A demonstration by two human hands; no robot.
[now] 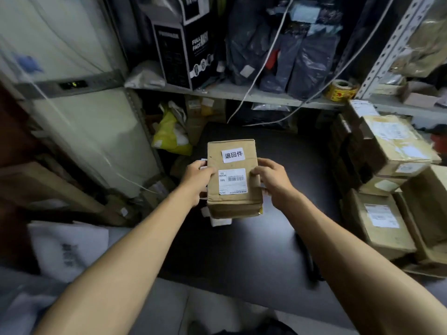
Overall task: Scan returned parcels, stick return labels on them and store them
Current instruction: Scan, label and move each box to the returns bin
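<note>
A small brown cardboard parcel (233, 204) is held above the dark table (285, 238). On its top face sit a white return label (233, 155) with black characters and a white barcode label (232, 181). My left hand (199, 181) grips the parcel's left side, thumb lying on the top face. On the parcel's right side, my right hand (272, 181) grips it, fingers over the upper edge. White paper pieces (219, 221) show under the parcel.
Several labelled cardboard boxes (384, 184) are stacked at the table's right. A shelf (242, 94) behind holds dark poly bags, a black printed box (183, 39) and a yellow tape roll (341, 90). A yellow bag (170, 135) lies left of the table. White cables hang down.
</note>
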